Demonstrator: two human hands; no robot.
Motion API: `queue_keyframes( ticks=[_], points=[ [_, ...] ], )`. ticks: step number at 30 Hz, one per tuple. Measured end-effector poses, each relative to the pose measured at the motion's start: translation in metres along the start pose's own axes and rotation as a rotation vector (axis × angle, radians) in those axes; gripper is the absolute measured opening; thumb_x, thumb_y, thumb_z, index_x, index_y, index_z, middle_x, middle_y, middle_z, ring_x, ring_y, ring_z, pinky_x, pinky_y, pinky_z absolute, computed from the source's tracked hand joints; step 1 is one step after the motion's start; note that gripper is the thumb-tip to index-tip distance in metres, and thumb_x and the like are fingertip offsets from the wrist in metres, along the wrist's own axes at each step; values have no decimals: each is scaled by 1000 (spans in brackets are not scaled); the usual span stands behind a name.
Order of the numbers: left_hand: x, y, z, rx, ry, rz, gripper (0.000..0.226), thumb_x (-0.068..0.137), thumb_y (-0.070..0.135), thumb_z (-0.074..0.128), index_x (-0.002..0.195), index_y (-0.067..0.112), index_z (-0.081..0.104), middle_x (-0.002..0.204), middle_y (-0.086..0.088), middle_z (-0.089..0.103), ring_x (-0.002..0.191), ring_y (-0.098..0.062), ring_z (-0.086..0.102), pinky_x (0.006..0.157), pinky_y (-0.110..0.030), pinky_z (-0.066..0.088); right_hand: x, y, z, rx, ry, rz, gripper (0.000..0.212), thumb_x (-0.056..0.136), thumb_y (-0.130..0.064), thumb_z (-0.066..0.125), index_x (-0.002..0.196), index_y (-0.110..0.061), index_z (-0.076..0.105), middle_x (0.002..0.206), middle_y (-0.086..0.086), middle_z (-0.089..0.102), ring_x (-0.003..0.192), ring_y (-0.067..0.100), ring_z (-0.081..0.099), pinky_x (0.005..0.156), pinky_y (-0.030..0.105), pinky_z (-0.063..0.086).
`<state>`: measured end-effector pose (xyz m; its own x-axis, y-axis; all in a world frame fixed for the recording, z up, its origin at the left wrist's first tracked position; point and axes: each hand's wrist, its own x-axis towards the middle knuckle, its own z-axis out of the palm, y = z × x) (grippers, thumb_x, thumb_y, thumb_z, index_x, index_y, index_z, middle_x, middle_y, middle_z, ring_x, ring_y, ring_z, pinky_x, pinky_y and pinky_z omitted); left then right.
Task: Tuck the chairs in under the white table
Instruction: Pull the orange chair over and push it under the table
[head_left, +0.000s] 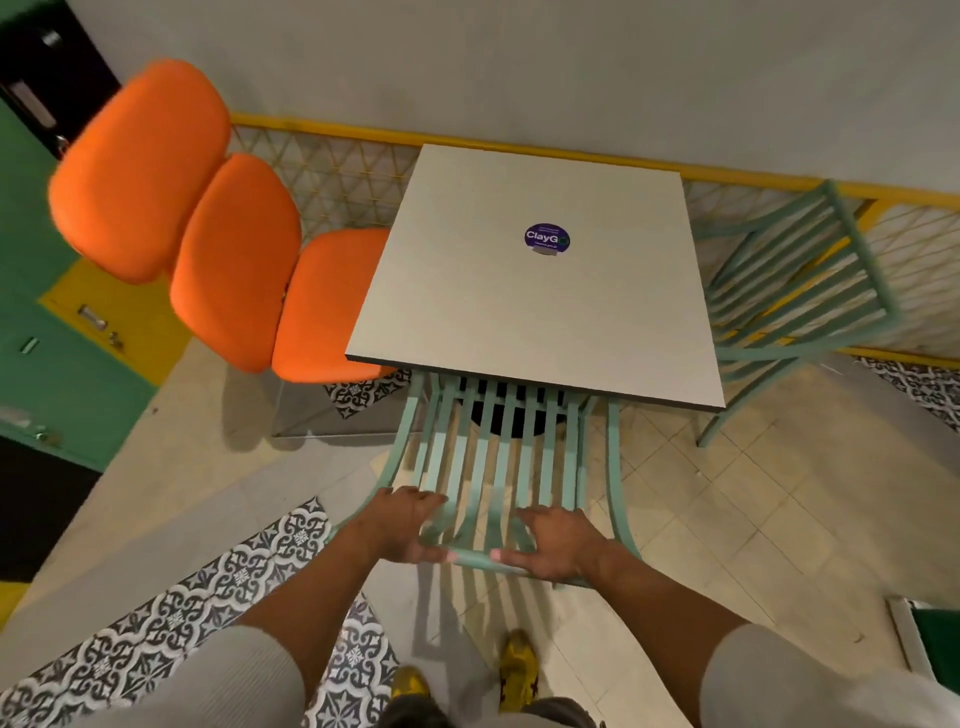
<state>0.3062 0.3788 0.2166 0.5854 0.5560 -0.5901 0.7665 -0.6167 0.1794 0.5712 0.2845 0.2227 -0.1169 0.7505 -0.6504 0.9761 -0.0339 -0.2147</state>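
Head view is showing both hands gripping the top rail of the near mint slatted chair (498, 457): the left hand (405, 525) and right hand (556, 540) are wrapping it, fingers curled over the far side, thumbs pressing the near face. The chair is sitting at the near edge of the white table (530, 312), seat already under it. It is looking rigid and fairly light, likely metal; the rail is offering the firmest hold. Its back is facing the person, slats running near-to-far. A second mint chair (795, 291) is standing at the table's right side.
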Motion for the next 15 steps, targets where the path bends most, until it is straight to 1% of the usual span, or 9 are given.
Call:
queue_keyframes(
  ticks=[2, 5, 10, 13, 15],
  points=[
    [-15, -16, -8, -47, 104, -30, 106, 85, 91, 52, 167, 27, 31, 168, -2, 44, 152, -26, 43, 123, -48, 35, 13, -22, -25, -46, 30, -68, 104, 90, -94, 33, 165, -22, 37, 166, 8, 48, 145, 35, 51, 119, 56, 41],
    [-50, -52, -14, -106, 233, -145, 102, 87, 89, 52, 167, 28, 31, 168, -1, 44, 152, -23, 43, 121, -45, 35, 37, -63, -68, -130, 97, -157, 98, 96, -88, 32, 163, -18, 40, 164, 11, 49, 144, 36, 51, 117, 56, 44],
    [-127, -153, -32, -160, 388, -375, 111, 86, 92, 49, 170, 24, 22, 174, -5, 33, 161, -25, 29, 125, -46, 29, 84, -169, -142, -280, 247, -312, 94, 100, -83, 36, 167, -17, 35, 168, 10, 44, 148, 35, 47, 116, 55, 46],
    [-175, -227, -50, -175, 467, -467, 116, 84, 94, 47, 172, 24, 16, 177, -3, 26, 162, -24, 25, 126, -48, 26, 116, -251, -181, -382, 344, -387, 89, 99, -83, 37, 159, -17, 45, 159, 9, 52, 139, 35, 54, 106, 53, 52],
    [-207, -277, -63, -157, 507, -500, 118, 83, 95, 47, 172, 23, 16, 177, -3, 25, 162, -24, 26, 127, -48, 26, 138, -311, -205, -442, 419, -432, 87, 99, -83, 38, 155, -18, 48, 157, 7, 55, 134, 35, 57, 100, 49, 54]
  ],
)
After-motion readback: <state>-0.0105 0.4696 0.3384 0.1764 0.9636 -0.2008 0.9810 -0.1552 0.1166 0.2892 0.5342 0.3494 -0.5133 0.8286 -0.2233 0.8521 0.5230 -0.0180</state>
